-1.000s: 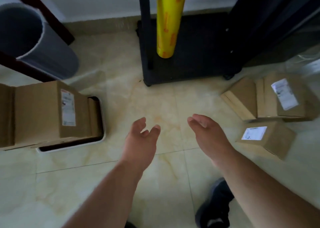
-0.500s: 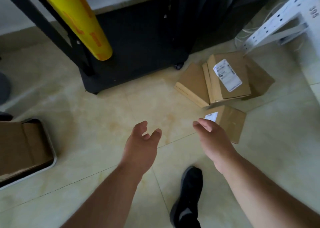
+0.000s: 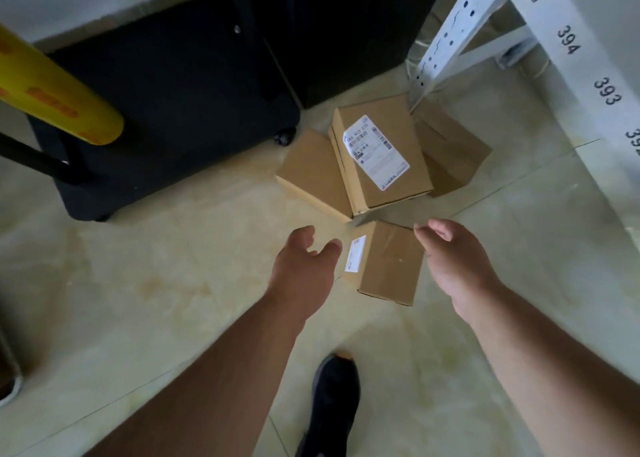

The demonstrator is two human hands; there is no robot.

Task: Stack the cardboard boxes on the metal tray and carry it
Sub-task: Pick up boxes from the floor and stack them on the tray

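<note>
The small box (image 3: 384, 262) lies on the floor (image 3: 156, 276) right between my hands, its white label (image 3: 355, 258) on the side facing my left hand (image 3: 304, 269), its plain top turned up. My left hand is open, fingers spread and thumb apart, just beside the labelled side and holding nothing. My right hand (image 3: 453, 266) is also open and empty, fingers loosely curled, over the box's far right corner; I cannot tell if it touches yet. Just beyond my fingertips sits the big box (image 3: 377, 158) with a large label, leaning on a flat box (image 3: 311, 172) to its left, and a third box (image 3: 450, 151) lies past my right hand by the white rack (image 3: 450, 37). The tray is barely in view: only a pale rim at the far left edge, well behind my left hand, may be it. To do this well I should, I think, bring both palms flat onto opposite sides of the small box, press evenly, and lift straight up so it does not nudge the leaning pile. My shoe (image 3: 332, 397) is planted below my wrists, so I should turn left with care.
</note>
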